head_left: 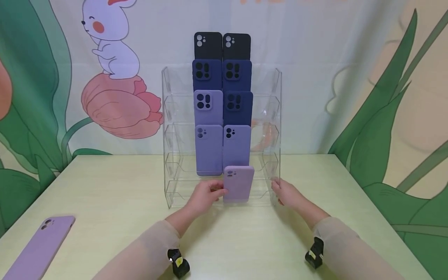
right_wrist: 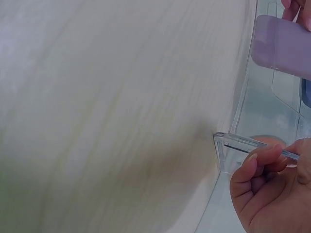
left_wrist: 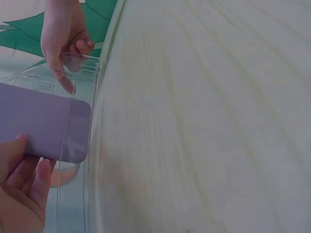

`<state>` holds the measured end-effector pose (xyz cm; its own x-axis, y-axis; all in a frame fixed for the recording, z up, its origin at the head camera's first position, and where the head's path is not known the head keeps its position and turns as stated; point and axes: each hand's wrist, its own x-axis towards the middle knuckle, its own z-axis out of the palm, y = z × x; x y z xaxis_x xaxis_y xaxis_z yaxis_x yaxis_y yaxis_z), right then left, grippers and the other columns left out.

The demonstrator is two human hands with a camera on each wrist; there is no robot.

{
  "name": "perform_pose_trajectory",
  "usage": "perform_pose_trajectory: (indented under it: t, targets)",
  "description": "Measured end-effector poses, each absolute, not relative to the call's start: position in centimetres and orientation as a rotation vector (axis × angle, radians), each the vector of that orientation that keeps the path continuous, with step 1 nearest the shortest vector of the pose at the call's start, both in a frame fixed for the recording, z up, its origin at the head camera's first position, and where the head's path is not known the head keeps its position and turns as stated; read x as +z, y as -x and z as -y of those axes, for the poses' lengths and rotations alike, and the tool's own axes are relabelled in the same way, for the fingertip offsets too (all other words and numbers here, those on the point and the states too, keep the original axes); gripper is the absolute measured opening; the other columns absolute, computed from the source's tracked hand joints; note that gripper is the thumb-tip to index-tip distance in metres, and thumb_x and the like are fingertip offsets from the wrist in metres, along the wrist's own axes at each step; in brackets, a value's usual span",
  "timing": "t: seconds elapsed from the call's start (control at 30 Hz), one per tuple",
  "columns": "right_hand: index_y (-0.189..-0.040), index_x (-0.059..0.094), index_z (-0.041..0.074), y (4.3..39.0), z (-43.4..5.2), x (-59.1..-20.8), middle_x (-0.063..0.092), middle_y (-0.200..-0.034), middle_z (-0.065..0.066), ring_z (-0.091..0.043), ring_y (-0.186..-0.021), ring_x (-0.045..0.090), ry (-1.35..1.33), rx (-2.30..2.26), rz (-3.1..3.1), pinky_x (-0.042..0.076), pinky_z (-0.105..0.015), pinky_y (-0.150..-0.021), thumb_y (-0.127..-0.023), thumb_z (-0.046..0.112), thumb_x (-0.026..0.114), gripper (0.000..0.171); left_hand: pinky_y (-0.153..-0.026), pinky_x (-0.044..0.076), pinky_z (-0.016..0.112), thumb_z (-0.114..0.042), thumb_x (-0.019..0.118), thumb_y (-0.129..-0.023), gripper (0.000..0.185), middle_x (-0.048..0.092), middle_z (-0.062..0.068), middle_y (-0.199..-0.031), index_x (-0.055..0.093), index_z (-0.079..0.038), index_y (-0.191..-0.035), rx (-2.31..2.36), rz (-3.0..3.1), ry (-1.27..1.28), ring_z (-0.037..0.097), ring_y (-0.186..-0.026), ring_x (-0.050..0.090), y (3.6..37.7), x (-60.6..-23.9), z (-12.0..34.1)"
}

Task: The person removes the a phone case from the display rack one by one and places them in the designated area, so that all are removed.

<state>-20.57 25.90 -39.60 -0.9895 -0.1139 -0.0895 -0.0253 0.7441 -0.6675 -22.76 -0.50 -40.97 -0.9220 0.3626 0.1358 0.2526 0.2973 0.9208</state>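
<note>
A light purple phone case (head_left: 238,184) was held upright by the left hand (head_left: 204,196) in the lowest tier of a clear acrylic rack (head_left: 168,116), just right of the rack's middle. The fingers of that hand were curled round the case's left edge, and in the left wrist view the case (left_wrist: 43,126) was seen pinched between thumb and fingers (left_wrist: 22,170) behind the rack's front lip. The right hand (head_left: 287,192) was placed at the rack's lower right corner; in the right wrist view its fingers (right_wrist: 252,170) were bent over the edge of the transparent side wall (right_wrist: 233,143), which was gripped there. Above the held case, eight further cases were stacked in two columns within the rack: two lavender ones (head_left: 209,149) on the tier directly above, a lavender and a navy one (head_left: 238,107) over those, two navy ones next, and two black ones (head_left: 208,45) at the top. The rack was stood on a pale yellow-green table (head_left: 105,186), near its back edge. Well to the left of the rack, at the table's near left corner, another light purple case (head_left: 40,247) was laid flat. Behind the rack, a backdrop with a cartoon rabbit (head_left: 108,37) and green leaves was hung.
</note>
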Motion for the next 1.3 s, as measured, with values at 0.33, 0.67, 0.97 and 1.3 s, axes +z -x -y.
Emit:
perform_pose_trajectory:
  t: [0.33, 0.67, 0.97, 1.3]
  targets:
    - [-0.139, 0.027, -0.011, 20.4, -25.8, -39.6, 0.034, -0.054, 0.0, -0.012, -0.044, 0.035, 0.121, -1.075, -2.815, 0.034, -0.027, -0.049, -0.1, 0.017, 0.025, 0.048, -0.07, 0.054, 0.033, -0.004, 0.06, -0.09, 0.018, 0.067, 0.013, -0.1, 0.066, 0.004, -0.105, 1.803, -2.344, -0.599, 0.021, -0.087, 0.063, 23.3, -41.0, 0.8]
    - [-0.14, 0.026, -0.012, 20.2, -25.8, -39.7, 0.032, -0.049, 0.002, -0.011, -0.04, 0.032, 0.109, -1.066, -2.819, 0.033, -0.027, -0.046, -0.101, 0.017, 0.026, 0.049, -0.07, 0.054, 0.034, -0.007, 0.06, -0.091, 0.019, 0.066, 0.012, -0.099, 0.065, 0.002, -0.107, 1.845, -2.314, -0.575, 0.02, -0.086, 0.062, 23.2, -40.3, 1.1]
    - [-0.14, 0.025, -0.011, 20.7, -25.8, -39.5, 0.033, -0.051, 0.001, -0.012, -0.042, 0.034, 0.119, -1.072, -2.823, 0.034, -0.028, -0.048, -0.101, 0.018, 0.026, 0.049, -0.065, 0.054, 0.035, -0.005, 0.06, -0.09, 0.019, 0.067, 0.015, -0.097, 0.064, 0.006, -0.105, 1.827, -2.305, -0.518, 0.02, -0.082, 0.06, 22.4, -39.0, 1.6]
    - [-0.141, 0.024, -0.011, 20.8, -25.7, -39.8, 0.033, -0.049, 0.002, -0.011, -0.04, 0.033, 0.111, -1.069, -2.812, 0.033, -0.026, -0.045, -0.101, 0.018, 0.025, 0.049, -0.066, 0.053, 0.033, -0.01, 0.06, -0.091, 0.022, 0.067, 0.011, -0.099, 0.065, 0.001, -0.109, 1.841, -2.273, -0.464, 0.017, -0.084, 0.061, 22.3, -39.7, 2.6]
